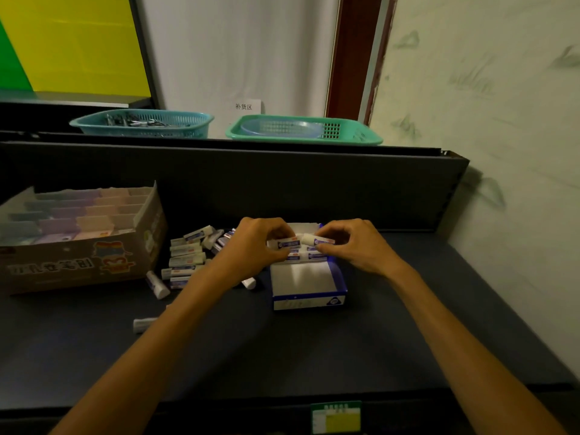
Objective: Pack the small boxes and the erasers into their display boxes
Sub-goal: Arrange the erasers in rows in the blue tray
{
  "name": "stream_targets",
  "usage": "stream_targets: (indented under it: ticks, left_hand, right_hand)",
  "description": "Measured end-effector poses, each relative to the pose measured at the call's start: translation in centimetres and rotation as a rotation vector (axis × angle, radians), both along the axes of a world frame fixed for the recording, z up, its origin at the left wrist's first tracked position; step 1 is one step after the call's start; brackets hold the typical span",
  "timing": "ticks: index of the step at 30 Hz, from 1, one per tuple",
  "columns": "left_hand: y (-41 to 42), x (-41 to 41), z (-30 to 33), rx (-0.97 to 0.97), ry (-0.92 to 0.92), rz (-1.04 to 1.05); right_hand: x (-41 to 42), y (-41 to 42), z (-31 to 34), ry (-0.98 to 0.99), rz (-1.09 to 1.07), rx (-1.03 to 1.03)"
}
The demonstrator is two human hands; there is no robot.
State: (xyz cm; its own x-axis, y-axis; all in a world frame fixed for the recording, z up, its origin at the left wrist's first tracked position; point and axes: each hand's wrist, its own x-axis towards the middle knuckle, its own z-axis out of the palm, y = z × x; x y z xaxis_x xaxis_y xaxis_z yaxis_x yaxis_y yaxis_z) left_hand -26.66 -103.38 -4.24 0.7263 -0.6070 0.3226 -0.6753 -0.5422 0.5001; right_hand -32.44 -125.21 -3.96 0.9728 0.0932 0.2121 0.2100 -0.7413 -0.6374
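Two hands met over the far end of the blue-and-white display box (309,288) at centre of the dark shelf (408,324); left hand (255,246) pinched one sleeved eraser (287,244), right hand (351,246) pinched another (314,239), both just above a first row already laid inside. Loose erasers (188,255) lay heaped left of the box; cardboard display box (78,240) of pastel small boxes stood far left. Step judged: filling the eraser box; next called for seating both flat beside the row, then fetching more from the heap.
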Motion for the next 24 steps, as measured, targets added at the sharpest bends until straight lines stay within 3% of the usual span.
stream_targets:
  ticks: [9, 24]
  left_hand:
    - [-2.4, 1.3, -1.3, 0.125, 0.015, 0.054]
    - [-3.2, 2.5, -3.7, 0.432, -0.143, 0.092]
  right_hand:
    - [1.4, -0.5, -0.7, 0.008, 0.002, 0.053]
    - [3.4, -0.2, -1.7, 0.124, 0.035, -0.421]
